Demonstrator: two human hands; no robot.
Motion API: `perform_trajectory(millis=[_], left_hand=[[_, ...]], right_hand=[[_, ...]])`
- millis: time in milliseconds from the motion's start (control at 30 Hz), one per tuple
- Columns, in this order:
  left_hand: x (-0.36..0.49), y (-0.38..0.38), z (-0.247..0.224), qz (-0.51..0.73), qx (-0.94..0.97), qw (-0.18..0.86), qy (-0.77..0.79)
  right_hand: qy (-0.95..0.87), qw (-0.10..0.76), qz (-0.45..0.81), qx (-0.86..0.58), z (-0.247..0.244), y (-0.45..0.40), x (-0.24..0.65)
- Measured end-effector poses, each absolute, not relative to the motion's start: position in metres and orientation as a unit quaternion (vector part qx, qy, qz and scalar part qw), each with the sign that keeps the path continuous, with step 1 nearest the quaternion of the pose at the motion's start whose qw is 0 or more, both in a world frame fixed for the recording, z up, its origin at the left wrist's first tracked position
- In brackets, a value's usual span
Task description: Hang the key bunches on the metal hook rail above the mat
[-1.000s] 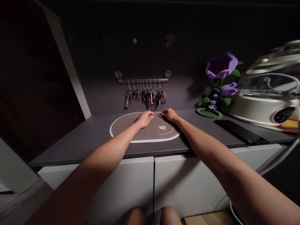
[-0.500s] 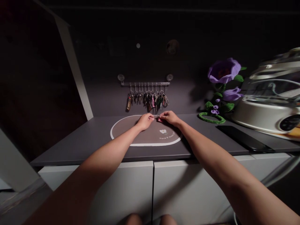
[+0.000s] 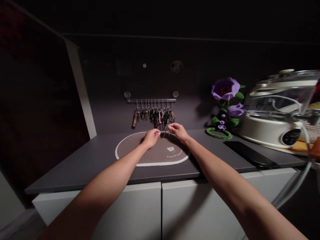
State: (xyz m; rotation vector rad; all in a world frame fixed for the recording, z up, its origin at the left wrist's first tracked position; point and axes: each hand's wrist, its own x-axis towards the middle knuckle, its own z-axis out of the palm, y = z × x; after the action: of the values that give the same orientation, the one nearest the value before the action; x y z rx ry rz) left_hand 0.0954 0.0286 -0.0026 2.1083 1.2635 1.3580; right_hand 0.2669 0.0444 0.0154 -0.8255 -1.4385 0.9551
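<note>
Both my arms reach over a dark counter to its back wall. My right hand (image 3: 178, 131) pinches a small set of keys (image 3: 166, 130) that dangles from its fingertips just above the oval brown mat (image 3: 130, 155). My left hand (image 3: 151, 137) is curled beside it, its fingertips close to the same keys; whether it touches them is unclear. Right above both hands a clear rail (image 3: 151, 100) on the wall carries several bunches of keys (image 3: 153, 115).
A purple fabric flower with a green ring (image 3: 224, 109) stands to the right on the counter. Farther right sits a white cooker with a glass lid (image 3: 276, 113), a black flat slab (image 3: 251, 154) before it. White cabinet doors (image 3: 160, 206) lie below.
My right hand has lifted the keys off the mat toward the rail. My head has tilted down a little, so everything sits lower in view.
</note>
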Motion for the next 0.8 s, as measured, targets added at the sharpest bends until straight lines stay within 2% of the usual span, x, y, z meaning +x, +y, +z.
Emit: perform_trajectory(millis=[200, 433, 800], left_hand=[[0.096, 0.032, -0.007, 0.472, 0.752, 0.174, 0.426], [0.097, 0.035, -0.01, 0.468, 0.752, 0.18, 0.428], [0.098, 0.033, -0.009, 0.467, 0.741, 0.213, 0.433]], right_hand=[[-0.562, 0.64, 0.41, -0.326, 0.031, 0.046, 0.271], [-0.526, 0.686, 0.373, -0.337, 0.069, 0.066, 0.281], [-0.492, 0.697, 0.342, -0.395, 0.106, 0.09, 0.273]])
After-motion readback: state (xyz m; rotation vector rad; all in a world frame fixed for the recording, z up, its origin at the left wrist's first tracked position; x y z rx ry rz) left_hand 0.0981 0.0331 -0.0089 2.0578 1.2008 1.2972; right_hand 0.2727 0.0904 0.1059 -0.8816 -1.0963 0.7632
